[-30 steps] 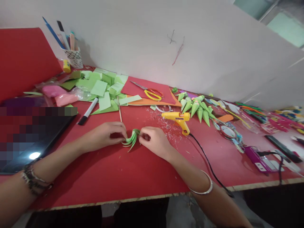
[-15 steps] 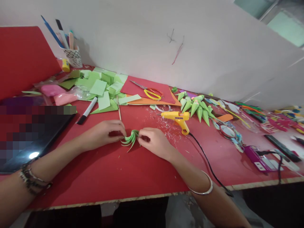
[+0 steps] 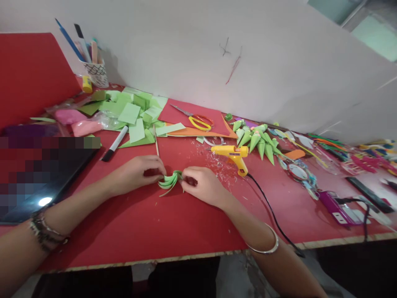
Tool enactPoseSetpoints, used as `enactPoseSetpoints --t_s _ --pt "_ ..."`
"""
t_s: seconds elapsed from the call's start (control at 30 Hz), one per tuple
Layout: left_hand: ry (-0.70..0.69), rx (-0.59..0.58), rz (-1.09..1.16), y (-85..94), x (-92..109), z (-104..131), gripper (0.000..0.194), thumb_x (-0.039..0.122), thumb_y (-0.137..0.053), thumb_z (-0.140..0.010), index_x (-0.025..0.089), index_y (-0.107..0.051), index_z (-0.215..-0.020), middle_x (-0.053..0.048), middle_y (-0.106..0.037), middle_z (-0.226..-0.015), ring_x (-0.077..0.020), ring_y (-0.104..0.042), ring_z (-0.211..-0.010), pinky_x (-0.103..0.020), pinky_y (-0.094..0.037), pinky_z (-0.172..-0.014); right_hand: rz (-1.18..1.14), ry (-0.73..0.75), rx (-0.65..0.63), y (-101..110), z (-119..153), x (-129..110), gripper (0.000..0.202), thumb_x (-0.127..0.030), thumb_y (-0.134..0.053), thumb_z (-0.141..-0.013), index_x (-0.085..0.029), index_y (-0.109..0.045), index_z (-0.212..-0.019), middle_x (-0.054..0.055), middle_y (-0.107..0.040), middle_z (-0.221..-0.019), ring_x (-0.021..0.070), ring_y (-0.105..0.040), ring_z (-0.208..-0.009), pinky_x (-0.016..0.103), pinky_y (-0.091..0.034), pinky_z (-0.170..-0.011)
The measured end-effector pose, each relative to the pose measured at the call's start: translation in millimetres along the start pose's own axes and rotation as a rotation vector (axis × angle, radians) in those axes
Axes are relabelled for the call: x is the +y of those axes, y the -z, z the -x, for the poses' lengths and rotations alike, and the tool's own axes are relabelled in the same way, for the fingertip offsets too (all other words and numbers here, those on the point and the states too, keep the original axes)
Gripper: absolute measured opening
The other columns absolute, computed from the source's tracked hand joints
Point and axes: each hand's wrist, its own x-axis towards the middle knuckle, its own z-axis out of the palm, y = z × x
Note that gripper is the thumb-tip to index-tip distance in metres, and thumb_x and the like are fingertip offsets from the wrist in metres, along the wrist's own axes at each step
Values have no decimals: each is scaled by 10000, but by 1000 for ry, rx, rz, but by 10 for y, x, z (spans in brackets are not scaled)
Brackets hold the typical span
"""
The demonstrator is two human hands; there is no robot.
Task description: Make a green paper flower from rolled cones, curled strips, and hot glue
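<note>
Between my hands, just above the red table, is a curled piece of green paper cut into narrow strips. My left hand pinches the strip ends on its left side. On the other side, my right hand has its fingertips closed on the paper's right end. A thin wooden stick lies behind my left fingertips, pointing away from me. To the right of my right hand rests a yellow glue gun with a black cord.
Green paper pieces and scissors lie behind the hands. A marker and a dark screen sit left. Green paper cones and a purple power socket are right. A pen cup stands back left.
The green strips have been drawn together; the strips that fanned out below now curve closer to the left hand, with one still hanging down. Both hands stay nearly in place.
</note>
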Motion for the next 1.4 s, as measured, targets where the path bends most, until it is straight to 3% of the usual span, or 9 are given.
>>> enactPoseSetpoints --t_s 0.4,0.73,0.93,1.03,1.1,1.23,1.4 --pt "12 7 -35 7 22 -2 163 272 -460 -819 189 -600 -810 -7 -570 -844 -103 -544 -723 -185 -410 -661 -5 -3 -12 18 9 5 166 -185 -480 -743 -172 -399 -598 -45 -441 -582 59 -376 -540 194 -245 -519" --pt "19 6 -47 6 27 -8 157 258 -460 -811 201 -606 -823 -1 -583 -849 -100 -554 -710 -187 -413 -659 -10 -5 5 18 21 5 155 -211 -502 -755 -171 -453 -614 -46 -463 -576 57 -392 -534 193 -250 -517" --pt "102 88 -73 4 40 24 233 306 -475 -800 209 -524 -1006 -1 -609 -821 -131 -566 -717 -209 -424 -640 -60 -16 94 38 29 -9 253 -301 -449 -821 -168 -454 -605 -52 -386 -523 57 -351 -487 199 -261 -500" --pt "129 171 -96 37 99 41 222 335 -448 -812 187 -515 -964 -11 -610 -821 -138 -566 -719 -221 -427 -644 -110 -17 217 44 19 -15 171 -248 -421 -828 -170 -485 -690 -38 -423 -586 66 -375 -520 198 -308 -528" --pt "92 160 -97 66 149 49 202 354 -449 -813 178 -532 -867 -13 -605 -802 -136 -562 -715 -222 -427 -649 -160 -2 251 38 12 -16 79 -213 -437 -806 -170 -502 -795 -14 -476 -694 77 -426 -590 200 -357 -580" --pt "-5 41 -94 86 207 57 208 380 -505 -780 182 -559 -814 -18 -606 -807 -139 -559 -722 -227 -427 -656 -232 10 188 9 10 -12 195 -197 -475 -766 -176 -480 -960 20 -503 -836 103 -484 -714 232 -413 -673" --pt "11 40 -120 43 182 64 232 402 -513 -768 192 -569 -849 -20 -610 -824 -141 -561 -721 -228 -422 -646 -317 -27 71 -23 21 -4 292 -162 -457 -753 -185 -425 -1042 9 -509 -828 92 -486 -666 226 -427 -619"
